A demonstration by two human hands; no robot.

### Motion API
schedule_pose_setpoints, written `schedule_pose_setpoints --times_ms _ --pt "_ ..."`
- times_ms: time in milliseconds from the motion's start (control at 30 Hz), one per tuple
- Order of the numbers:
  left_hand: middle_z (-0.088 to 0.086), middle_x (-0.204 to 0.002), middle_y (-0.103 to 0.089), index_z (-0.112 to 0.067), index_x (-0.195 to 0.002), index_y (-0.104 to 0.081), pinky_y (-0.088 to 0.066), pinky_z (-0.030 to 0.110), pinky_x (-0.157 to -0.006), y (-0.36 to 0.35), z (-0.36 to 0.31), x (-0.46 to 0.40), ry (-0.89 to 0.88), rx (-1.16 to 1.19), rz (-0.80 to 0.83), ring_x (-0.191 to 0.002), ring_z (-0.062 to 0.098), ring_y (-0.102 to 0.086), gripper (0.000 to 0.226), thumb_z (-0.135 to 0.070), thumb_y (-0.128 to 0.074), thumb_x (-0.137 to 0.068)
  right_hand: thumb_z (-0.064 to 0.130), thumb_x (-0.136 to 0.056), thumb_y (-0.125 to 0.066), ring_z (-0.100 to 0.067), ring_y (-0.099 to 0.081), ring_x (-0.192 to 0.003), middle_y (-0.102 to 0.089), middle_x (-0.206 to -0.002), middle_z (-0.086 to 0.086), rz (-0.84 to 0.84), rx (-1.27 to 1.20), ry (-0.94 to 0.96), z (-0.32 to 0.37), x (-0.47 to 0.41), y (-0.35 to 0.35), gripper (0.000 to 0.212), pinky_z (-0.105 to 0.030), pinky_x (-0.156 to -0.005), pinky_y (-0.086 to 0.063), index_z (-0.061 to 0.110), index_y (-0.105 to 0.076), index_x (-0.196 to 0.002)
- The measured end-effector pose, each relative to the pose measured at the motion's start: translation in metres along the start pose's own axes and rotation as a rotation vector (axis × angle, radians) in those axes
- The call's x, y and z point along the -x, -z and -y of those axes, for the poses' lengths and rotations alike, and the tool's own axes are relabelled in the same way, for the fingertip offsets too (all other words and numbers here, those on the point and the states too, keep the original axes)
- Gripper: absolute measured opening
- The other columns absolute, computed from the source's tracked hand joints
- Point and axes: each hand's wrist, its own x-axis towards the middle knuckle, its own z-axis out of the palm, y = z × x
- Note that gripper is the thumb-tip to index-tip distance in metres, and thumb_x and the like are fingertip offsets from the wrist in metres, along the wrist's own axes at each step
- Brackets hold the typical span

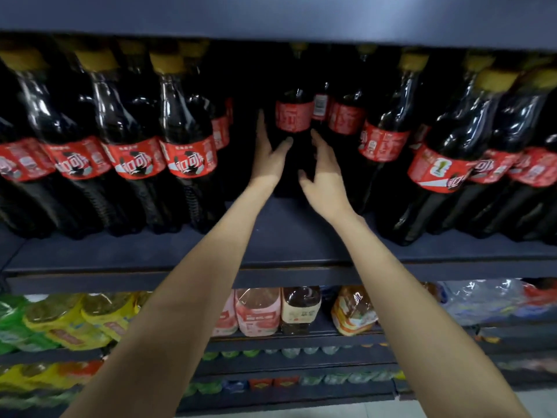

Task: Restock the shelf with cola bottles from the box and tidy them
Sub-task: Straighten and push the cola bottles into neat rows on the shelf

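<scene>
A dark cola bottle with a red label and yellow cap stands upright deep in a gap on the dark shelf. My left hand lies against its left side, fingers straight and thumb spread toward the bottle. My right hand is at its right side, fingers extended along the lower body. Neither hand clearly wraps the bottle. Rows of the same cola bottles stand at the left and at the right. The box is out of view.
The shelf board above hangs close over the bottle caps. A lower shelf holds yellow and green bottles, pink and brown drinks and wrapped packs. Bare shelf floor lies in front of the gap.
</scene>
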Motion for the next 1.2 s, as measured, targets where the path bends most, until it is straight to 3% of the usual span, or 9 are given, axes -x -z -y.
schedule_pose_setpoints --times_ms 100,200,333,500,600,733,933,1033,1200 --pt "0.003 -0.158 -0.022 -0.018 -0.151 -0.015 -0.020 0.021 -0.111 -0.006 -0.002 -0.003 0.006 0.050 0.055 -0.143 0.013 -0.022 0.058 -0.024 -0.043 -0.101 0.000 -0.083 -0.063 -0.022 -0.028 -0.138 -0.022 -0.154 -0.015 0.047 -0.002 -0.057 -0.005 -0.017 -0.016 0.089 -0.005 -0.098 -0.017 0.010 -0.006 -0.151" --pt "0.001 -0.152 -0.035 -0.019 -0.147 -0.031 -0.025 0.026 -0.114 -0.002 0.004 0.008 -0.091 0.014 -0.014 -0.139 0.011 -0.032 0.049 -0.030 -0.042 -0.100 0.013 -0.079 -0.073 -0.025 -0.029 -0.139 -0.021 -0.154 -0.015 0.041 -0.060 -0.123 -0.006 -0.034 -0.029 0.105 -0.024 -0.108 -0.027 0.010 0.004 -0.151" --pt "-0.008 -0.151 -0.037 -0.030 -0.145 -0.035 -0.026 0.020 -0.110 0.009 0.016 0.026 -0.158 -0.059 -0.040 -0.134 -0.001 -0.033 0.046 -0.032 -0.039 -0.100 0.032 -0.077 -0.075 -0.032 -0.040 -0.131 -0.033 -0.147 -0.015 -0.029 0.040 -0.150 -0.004 -0.049 -0.034 0.094 -0.044 -0.103 -0.040 0.013 -0.018 -0.148" --pt "-0.003 -0.150 -0.037 -0.031 -0.146 -0.034 -0.023 0.029 -0.114 0.020 0.008 0.041 -0.167 -0.376 -0.107 -0.139 0.012 -0.026 0.049 -0.026 -0.047 -0.099 0.026 -0.077 -0.075 -0.022 -0.056 -0.113 -0.058 -0.127 -0.006 -0.029 -0.076 -0.087 0.002 -0.065 -0.038 0.074 -0.037 -0.095 -0.045 0.018 -0.034 -0.138" --pt "-0.001 -0.141 -0.047 -0.021 -0.138 -0.047 -0.027 0.017 -0.104 0.027 -0.010 0.066 -0.407 -0.684 -0.196 -0.130 0.018 -0.039 0.050 -0.014 -0.057 -0.089 0.015 -0.083 -0.065 -0.017 -0.061 -0.095 -0.064 -0.112 -0.007 -0.009 -0.177 -0.027 0.006 -0.071 -0.055 0.060 -0.033 -0.088 -0.048 0.012 -0.035 -0.135" --pt "0.009 -0.114 -0.061 -0.008 -0.118 -0.061 -0.029 0.010 -0.093 0.050 -0.028 0.095 -0.722 -0.804 -0.480 -0.106 0.025 -0.053 0.039 -0.001 -0.062 -0.080 0.015 -0.088 -0.064 -0.013 -0.054 -0.110 -0.057 -0.127 -0.010 0.013 -0.293 -0.061 0.010 -0.090 -0.080 0.062 -0.022 -0.093 -0.042 0.007 -0.029 -0.138" --pt "0.023 -0.130 -0.049 -0.005 -0.132 -0.047 -0.037 0.040 -0.102 0.089 -0.018 0.085 -0.734 -1.028 -0.764 -0.119 0.029 -0.038 0.059 -0.021 -0.071 -0.080 0.018 -0.088 -0.066 -0.022 -0.035 -0.131 -0.028 -0.146 -0.020 -0.038 -0.191 -0.058 0.003 -0.102 -0.093 0.073 -0.019 -0.103 -0.027 0.007 -0.023 -0.145" --pt "0.020 -0.138 -0.039 -0.008 -0.136 -0.042 -0.036 0.041 -0.105 0.098 -0.010 0.081 -0.727 -1.071 -0.746 -0.123 0.031 -0.035 0.064 -0.028 -0.071 -0.082 0.036 -0.089 -0.063 -0.036 -0.027 -0.136 -0.020 -0.150 -0.019 -0.035 0.059 -0.102 0.002 -0.106 -0.093 0.075 -0.041 -0.108 -0.030 0.013 -0.022 -0.148" --pt "0.011 -0.140 -0.025 -0.012 -0.139 -0.035 -0.027 0.035 -0.109 0.105 -0.002 0.079 -0.761 -1.073 -0.690 -0.125 0.031 -0.032 0.063 -0.034 -0.065 -0.088 0.032 -0.092 -0.059 -0.034 -0.040 -0.130 -0.034 -0.146 -0.018 -0.053 0.117 -0.062 0.003 -0.101 -0.095 0.074 -0.038 -0.103 -0.036 0.009 -0.019 -0.149"
